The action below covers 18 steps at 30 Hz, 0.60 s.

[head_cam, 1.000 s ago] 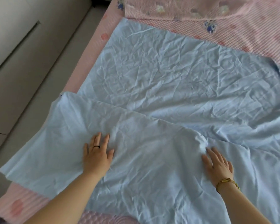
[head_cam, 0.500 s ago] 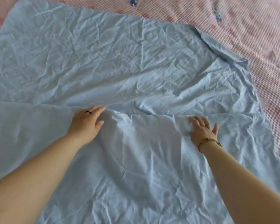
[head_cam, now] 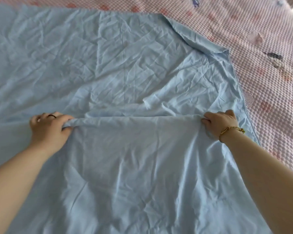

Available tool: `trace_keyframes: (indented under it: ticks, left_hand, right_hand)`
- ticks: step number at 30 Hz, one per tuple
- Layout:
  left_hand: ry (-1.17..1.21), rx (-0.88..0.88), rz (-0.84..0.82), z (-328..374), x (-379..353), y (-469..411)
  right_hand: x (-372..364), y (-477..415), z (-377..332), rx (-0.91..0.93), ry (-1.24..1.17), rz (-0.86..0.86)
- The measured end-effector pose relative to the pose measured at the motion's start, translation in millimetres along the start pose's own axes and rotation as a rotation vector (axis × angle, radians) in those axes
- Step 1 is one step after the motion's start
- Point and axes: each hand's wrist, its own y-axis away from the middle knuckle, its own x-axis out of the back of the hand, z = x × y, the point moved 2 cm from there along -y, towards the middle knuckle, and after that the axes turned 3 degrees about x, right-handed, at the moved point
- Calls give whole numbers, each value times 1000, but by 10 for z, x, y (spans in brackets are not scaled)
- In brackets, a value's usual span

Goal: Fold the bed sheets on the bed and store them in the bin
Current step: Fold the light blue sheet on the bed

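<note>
Nearest, at the bottom of the frame: left forearm [head_cam: 15, 183] entering from the lower left corner, right forearm [head_cam: 269, 174] from the lower right, both bare and angling up toward the middle. Beneath and between them, the near layer of a light blue bed sheet [head_cam: 134, 166], folded over onto the rest of itself, softly creased, filling the lower half of the picture. At centre left, the left hand [head_cam: 49, 127], fingers curled round a bunched bit of the folded edge [head_cam: 139, 117], a dark ring [head_cam: 52, 116] on one finger. At centre right, the right hand [head_cam: 219, 124], knuckles up, fingers tucked under and gripping the same edge close to the sheet's right side, a gold bracelet [head_cam: 232, 130] on the wrist. Between the two hands, that edge drawn into a nearly straight line across the middle of the frame. Beyond the line, the sheet's lower layer, heavily wrinkled, spread flat toward the upper left, its far right corner turned over on itself at upper right. Farthest, along the top and down the right side, a pink textured bed cover [head_cam: 260, 81] with small printed figures, lying under the sheet.
</note>
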Motion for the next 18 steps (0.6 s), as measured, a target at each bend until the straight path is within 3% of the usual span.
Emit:
trace_keyframes:
  ticks: [3, 6, 7, 9, 13, 18]
  left_hand:
    - [-80, 84, -143, 129, -134, -93]
    - [-112, 98, -211, 149, -258, -64]
    - [-128, 114, -203, 135, -267, -56]
    - [-106, 129, -129, 177, -283, -20]
    - [46, 5, 70, 497, -385, 189]
    - [-11, 64, -183, 830, -576, 253]
  right_hand:
    - [-73, 16, 205, -110, -241, 23]
    - [-200, 45, 509, -320, -787, 83]
    - [-256, 68, 596, -358, -845, 99]
    - [-360, 82, 738, -361, -614, 14]
    - [-404, -23, 727, -166, -70, -173]
    - [-179, -68, 876, -127, 333, -198]
